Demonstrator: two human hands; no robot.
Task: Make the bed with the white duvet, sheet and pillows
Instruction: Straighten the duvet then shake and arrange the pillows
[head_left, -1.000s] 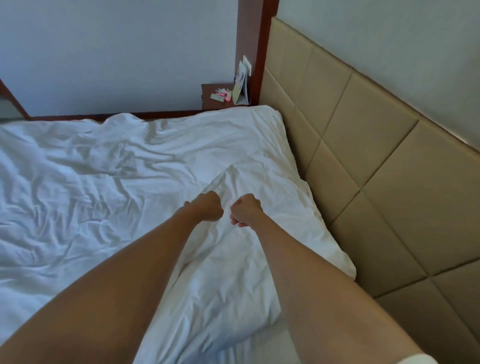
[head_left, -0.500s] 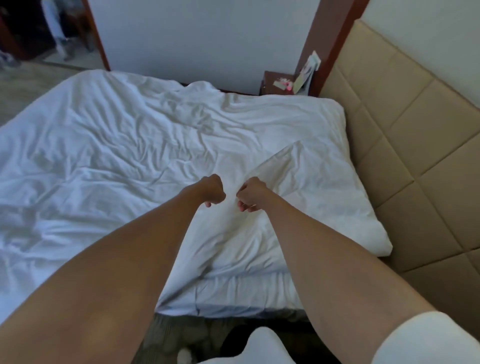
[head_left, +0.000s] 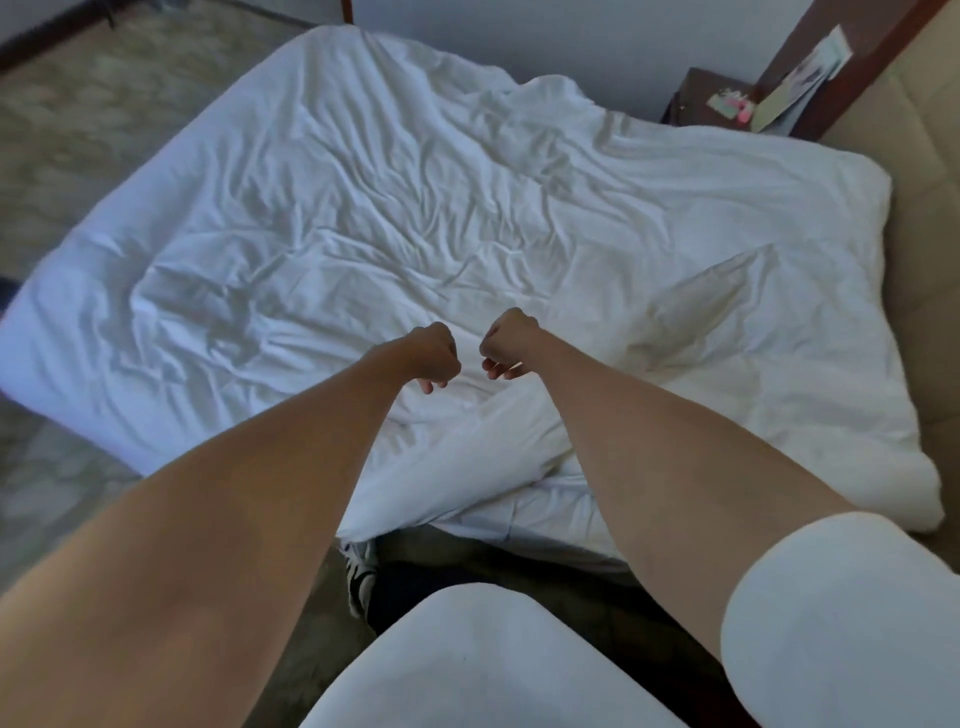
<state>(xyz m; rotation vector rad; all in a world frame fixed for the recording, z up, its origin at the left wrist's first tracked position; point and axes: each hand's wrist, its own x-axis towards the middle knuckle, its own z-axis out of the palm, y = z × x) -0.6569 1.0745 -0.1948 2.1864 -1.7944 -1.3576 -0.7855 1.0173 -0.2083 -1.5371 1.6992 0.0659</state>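
Head view: left hand and right hand (both fisted) above duvet.

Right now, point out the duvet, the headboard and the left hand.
duvet (head_left: 363, 218): head view, wrinkled top surface near the middle of the bed.
headboard (head_left: 924, 218): head view, beige padded panel at the right edge.
left hand (head_left: 434, 356): head view, back of the curled fist.

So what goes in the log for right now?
step: pulling duvet | left hand: grips duvet | right hand: grips duvet | duvet: wrinkled
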